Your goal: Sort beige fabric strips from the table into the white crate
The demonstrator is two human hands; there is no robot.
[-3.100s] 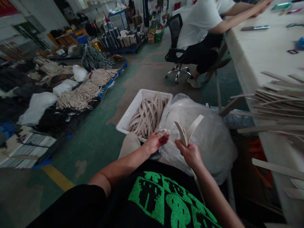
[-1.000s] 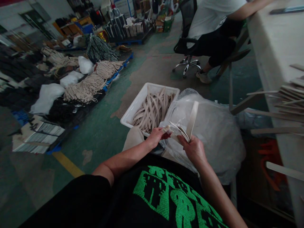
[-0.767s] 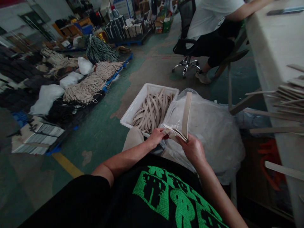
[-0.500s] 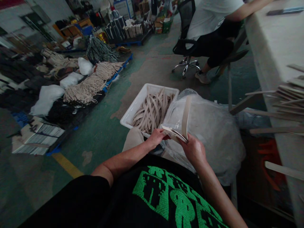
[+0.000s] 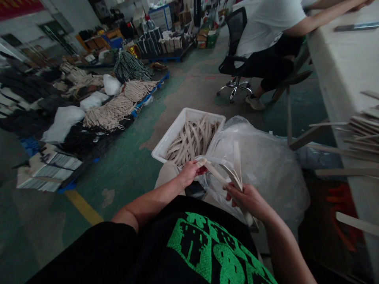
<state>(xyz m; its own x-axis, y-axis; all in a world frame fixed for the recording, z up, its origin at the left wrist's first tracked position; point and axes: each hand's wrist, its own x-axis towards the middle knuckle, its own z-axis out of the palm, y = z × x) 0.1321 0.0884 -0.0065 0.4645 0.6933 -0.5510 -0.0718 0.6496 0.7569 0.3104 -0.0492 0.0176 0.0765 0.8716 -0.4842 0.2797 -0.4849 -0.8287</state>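
Beige fabric straps [image 5: 237, 178] are gripped in my right hand [image 5: 247, 199], their free ends sticking up and one stretch running left. My left hand [image 5: 189, 173] is closed on the left end of that strap [image 5: 215, 172], near the white bin's front edge. Just beyond my hands, the white plastic bin [image 5: 161, 146] holds a tangle of beige straps [image 5: 191, 138]. To its right bulges a large clear plastic bag [image 5: 266, 165] with pale contents, behind and beside my right hand.
At the right, a table [image 5: 331, 63] carries a pile of beige straps [image 5: 364, 132] whose ends overhang its edge. A person in a white top sits on an office chair [image 5: 233, 59] ahead. Loaded pallets [image 5: 118, 102] line the left side.
My hands have moved apart, my right hand going right and down, and the strap now stretches between them. The strap ends in my right hand have fanned out.
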